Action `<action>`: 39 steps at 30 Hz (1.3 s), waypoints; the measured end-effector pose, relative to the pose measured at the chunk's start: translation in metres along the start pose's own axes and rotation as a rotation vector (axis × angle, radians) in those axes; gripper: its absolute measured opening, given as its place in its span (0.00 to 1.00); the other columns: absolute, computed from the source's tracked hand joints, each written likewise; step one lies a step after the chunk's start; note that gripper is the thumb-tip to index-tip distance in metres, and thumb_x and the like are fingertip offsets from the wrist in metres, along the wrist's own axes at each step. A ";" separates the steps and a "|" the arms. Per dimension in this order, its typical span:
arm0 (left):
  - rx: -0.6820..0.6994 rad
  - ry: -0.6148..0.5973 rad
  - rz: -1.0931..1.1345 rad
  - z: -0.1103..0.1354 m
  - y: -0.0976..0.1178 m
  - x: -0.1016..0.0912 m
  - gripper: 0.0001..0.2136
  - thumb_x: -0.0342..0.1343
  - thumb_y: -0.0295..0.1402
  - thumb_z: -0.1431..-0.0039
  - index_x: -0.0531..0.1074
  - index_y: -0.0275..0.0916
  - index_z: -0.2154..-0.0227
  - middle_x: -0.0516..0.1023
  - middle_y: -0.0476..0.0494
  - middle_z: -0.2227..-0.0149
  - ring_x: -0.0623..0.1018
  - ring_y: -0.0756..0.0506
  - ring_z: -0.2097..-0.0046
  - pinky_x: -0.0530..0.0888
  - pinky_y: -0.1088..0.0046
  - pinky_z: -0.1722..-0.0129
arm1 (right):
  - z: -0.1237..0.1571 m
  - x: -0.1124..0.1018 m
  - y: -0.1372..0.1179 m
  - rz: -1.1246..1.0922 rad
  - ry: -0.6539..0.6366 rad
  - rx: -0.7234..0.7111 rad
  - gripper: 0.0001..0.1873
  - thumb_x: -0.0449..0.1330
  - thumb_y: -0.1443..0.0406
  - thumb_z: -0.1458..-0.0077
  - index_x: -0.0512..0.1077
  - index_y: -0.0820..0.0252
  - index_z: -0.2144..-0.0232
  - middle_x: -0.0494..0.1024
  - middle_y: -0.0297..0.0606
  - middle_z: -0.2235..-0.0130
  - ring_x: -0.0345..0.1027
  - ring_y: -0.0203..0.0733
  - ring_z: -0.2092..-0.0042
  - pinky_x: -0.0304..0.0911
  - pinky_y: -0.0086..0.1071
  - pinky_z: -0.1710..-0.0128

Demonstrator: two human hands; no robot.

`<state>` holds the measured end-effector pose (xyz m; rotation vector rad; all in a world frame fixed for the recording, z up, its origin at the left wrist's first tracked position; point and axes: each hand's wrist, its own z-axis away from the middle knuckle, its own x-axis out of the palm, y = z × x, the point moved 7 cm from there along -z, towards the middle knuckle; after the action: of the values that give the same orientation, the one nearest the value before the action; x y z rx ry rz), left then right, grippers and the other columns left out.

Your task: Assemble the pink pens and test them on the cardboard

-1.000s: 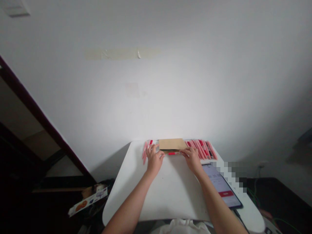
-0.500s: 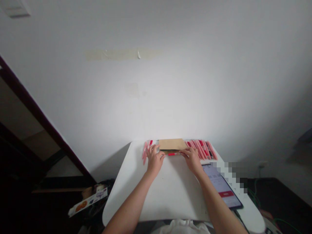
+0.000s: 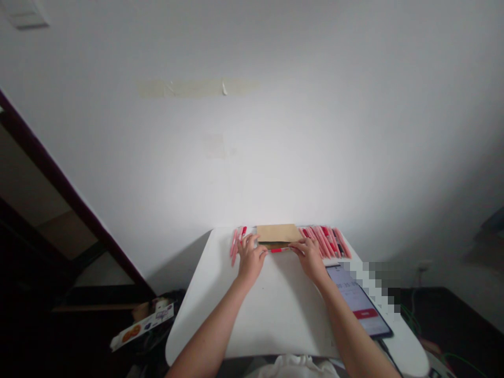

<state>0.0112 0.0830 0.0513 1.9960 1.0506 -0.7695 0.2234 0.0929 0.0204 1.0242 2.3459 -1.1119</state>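
A slim pen with a red middle section (image 3: 276, 251) lies crosswise between my two hands at the near edge of a brown paper packet (image 3: 279, 232). My left hand (image 3: 250, 261) closes thumb and fingertips on its left end. The right end is between the fingers of my right hand (image 3: 309, 256), which partly hide it. Left of my left hand lie a few pink-and-red pens (image 3: 233, 247). Beyond my right hand is a row of several similar pens (image 3: 328, 242), some with dark parts.
The white table (image 3: 271, 310) stands against a pale wall (image 3: 252, 157). On its right side lies a tablet or large phone (image 3: 360, 299) with a lit screen and a cable. Clutter, including a printed carton (image 3: 144, 325), sits on the floor at left.
The red section of the pen has turned or shifted very slightly between my fingers. Both hands and the brown packet stay in nearly the same place.
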 end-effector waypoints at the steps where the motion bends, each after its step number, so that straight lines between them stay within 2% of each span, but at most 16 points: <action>1: 0.002 -0.001 0.000 0.000 0.000 0.000 0.02 0.62 0.30 0.45 0.79 0.44 0.69 0.71 0.43 0.45 0.64 0.36 0.38 0.55 0.43 0.35 | 0.000 0.000 0.000 0.002 0.003 -0.003 0.14 0.55 0.60 0.38 0.82 0.49 0.63 0.74 0.44 0.62 0.63 0.50 0.55 0.62 0.45 0.52; 10: 0.055 0.041 0.038 0.001 -0.003 0.006 0.03 0.63 0.29 0.46 0.79 0.44 0.71 0.72 0.43 0.46 0.65 0.37 0.39 0.59 0.45 0.37 | -0.001 0.002 0.001 -0.009 -0.006 -0.002 0.13 0.57 0.62 0.39 0.82 0.51 0.63 0.74 0.44 0.62 0.63 0.50 0.54 0.62 0.44 0.52; 23: 0.001 0.047 0.114 -0.001 -0.008 0.010 0.03 0.61 0.28 0.45 0.78 0.42 0.72 0.73 0.42 0.49 0.68 0.38 0.42 0.61 0.47 0.38 | 0.000 0.001 -0.001 -0.017 0.017 -0.008 0.15 0.55 0.57 0.37 0.82 0.51 0.63 0.74 0.44 0.62 0.63 0.49 0.56 0.61 0.43 0.53; 33: 0.034 0.044 0.084 0.001 -0.001 0.006 0.04 0.61 0.27 0.44 0.78 0.42 0.71 0.74 0.42 0.49 0.68 0.38 0.42 0.60 0.46 0.37 | 0.000 -0.002 -0.004 -0.043 0.023 -0.002 0.17 0.54 0.57 0.36 0.82 0.51 0.64 0.74 0.45 0.62 0.63 0.51 0.56 0.62 0.45 0.53; 39: 0.046 0.036 0.101 0.000 -0.002 0.011 0.04 0.59 0.29 0.41 0.78 0.42 0.70 0.73 0.42 0.48 0.68 0.38 0.42 0.61 0.47 0.38 | -0.001 -0.004 -0.006 -0.062 0.035 0.002 0.17 0.53 0.55 0.37 0.82 0.51 0.63 0.74 0.45 0.61 0.63 0.51 0.55 0.62 0.47 0.53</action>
<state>0.0148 0.0882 0.0417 2.0921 0.9517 -0.7120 0.2214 0.0891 0.0261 0.9849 2.4200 -1.1279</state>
